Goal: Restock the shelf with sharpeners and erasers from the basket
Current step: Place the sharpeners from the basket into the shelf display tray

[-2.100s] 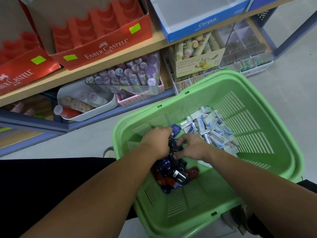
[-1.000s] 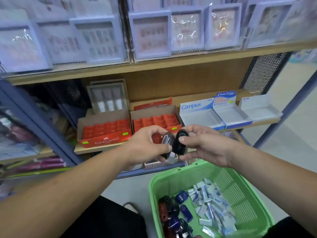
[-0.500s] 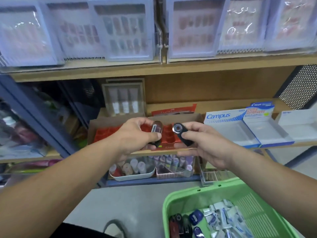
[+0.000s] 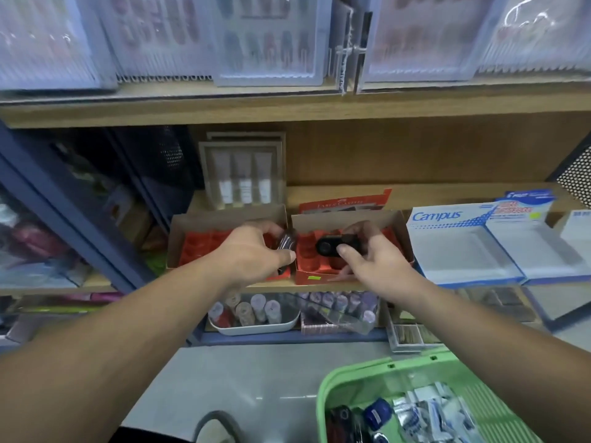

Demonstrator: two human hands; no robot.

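Observation:
My left hand [image 4: 252, 255] grips a dark oval sharpener [image 4: 285, 243] over the right end of the left red Faber-Castell tray [image 4: 204, 247]. My right hand [image 4: 371, 260] pinches a black oval sharpener [image 4: 335, 245] above the right red tray [image 4: 308, 270]. Both trays sit side by side on the wooden middle shelf [image 4: 447, 195]. The green basket [image 4: 355, 375] stands on the floor at the lower right, holding several sharpeners [image 4: 377, 414] and wrapped white erasers [image 4: 431, 410].
Empty blue-and-white Campus display boxes [image 4: 460, 251] stand right of the red trays. A pack of tubes [image 4: 244, 174] leans behind the left tray. The lower shelf holds a white tub of small tubes [image 4: 252, 314]. Clear packets [image 4: 265, 39] fill the top shelf.
Both hands lifted sharpeners out of the basket and carried them up and forward to the red trays. The view rose from the basket to the shelf.

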